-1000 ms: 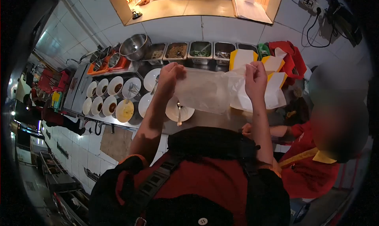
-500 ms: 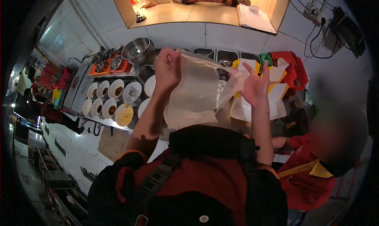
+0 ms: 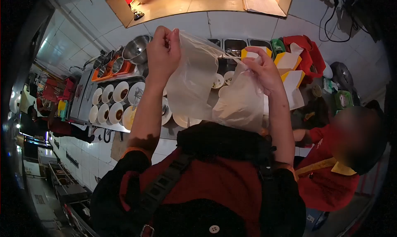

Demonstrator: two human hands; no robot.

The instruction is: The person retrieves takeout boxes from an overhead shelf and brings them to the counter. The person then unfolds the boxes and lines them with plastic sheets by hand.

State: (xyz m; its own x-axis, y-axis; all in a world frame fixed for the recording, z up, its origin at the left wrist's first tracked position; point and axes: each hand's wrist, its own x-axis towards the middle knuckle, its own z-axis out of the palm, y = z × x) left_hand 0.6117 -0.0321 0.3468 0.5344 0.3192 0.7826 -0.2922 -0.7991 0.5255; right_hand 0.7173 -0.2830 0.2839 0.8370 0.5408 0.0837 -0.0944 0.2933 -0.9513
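Note:
A translucent plastic bag [image 3: 192, 80] hangs between my two hands above the steel counter. My left hand [image 3: 164, 51] is closed on its upper left edge. On the right, my right hand [image 3: 261, 67] pinches the gathered, twisted part of the plastic with thumb and forefinger. The lower right part of the bag [image 3: 240, 100] droops in folds close to my chest. Behind it, the plastic partly hides white bowls and small dishes.
White bowls [image 3: 120, 91], several with dark sauce, stand in rows at the left. Metal bowls [image 3: 137, 49], steel food trays [image 3: 235, 46], yellow-and-white boxes [image 3: 287, 61] and a red container [image 3: 308, 55] line the back. A co-worker in red [image 3: 331, 183] stands at the right.
My left hand has risen and moved left with the bag. My right hand, spread half a second ago, now pinches the plastic. More of the bag hangs down on the right side.

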